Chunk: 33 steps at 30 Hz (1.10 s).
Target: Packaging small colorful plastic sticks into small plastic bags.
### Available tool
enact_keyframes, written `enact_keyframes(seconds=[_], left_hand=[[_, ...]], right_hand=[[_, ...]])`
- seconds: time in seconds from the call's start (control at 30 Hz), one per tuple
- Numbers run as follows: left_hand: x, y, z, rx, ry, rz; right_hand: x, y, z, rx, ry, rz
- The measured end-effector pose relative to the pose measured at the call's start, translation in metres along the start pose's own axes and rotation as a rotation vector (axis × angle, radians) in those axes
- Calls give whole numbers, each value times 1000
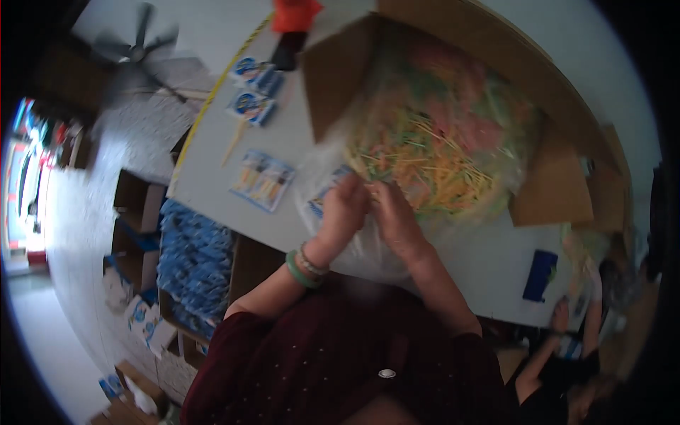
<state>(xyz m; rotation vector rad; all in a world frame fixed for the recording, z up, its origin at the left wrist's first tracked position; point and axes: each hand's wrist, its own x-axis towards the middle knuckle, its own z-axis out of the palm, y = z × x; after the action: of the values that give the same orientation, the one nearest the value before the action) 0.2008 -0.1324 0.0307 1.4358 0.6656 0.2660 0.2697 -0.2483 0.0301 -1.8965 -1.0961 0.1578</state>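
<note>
My left hand (346, 204), with a green bangle and a beaded bracelet at its wrist, is closed on a small blue-and-white printed packet (318, 204), whose edges show past the fingers. Right beside it my right hand (394, 214) has its fingertips pinched together; whatever they hold is hidden. Both hands are over clear plastic film (354, 256) at the near edge of an open cardboard box (338, 78). Inside the box, a clear bag holds a heap of thin yellow, orange, green and pink sticks (432, 159).
On the white table (205, 180) lie a flat blue-and-white pack (262, 180), two small printed packs (251, 106), a dark phone-like object (289, 49) and a blue object (540, 275). A carton of blue packets (195, 255) stands at left. Another person's hand (561, 315) shows at right.
</note>
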Motion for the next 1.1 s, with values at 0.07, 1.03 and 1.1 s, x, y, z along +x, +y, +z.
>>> enact_keyframes(seconds=[0.07,1.03,1.1], left_hand=[[4,-1,0,0,-86,-8],[-28,-2,14,422,-171,450],[-34,-2,24,488,-273,409]], right_hand=[[-9,5,1,-43,-18,99],[-43,30,-14,823,502,324],[-45,30,-15,955,480,317]])
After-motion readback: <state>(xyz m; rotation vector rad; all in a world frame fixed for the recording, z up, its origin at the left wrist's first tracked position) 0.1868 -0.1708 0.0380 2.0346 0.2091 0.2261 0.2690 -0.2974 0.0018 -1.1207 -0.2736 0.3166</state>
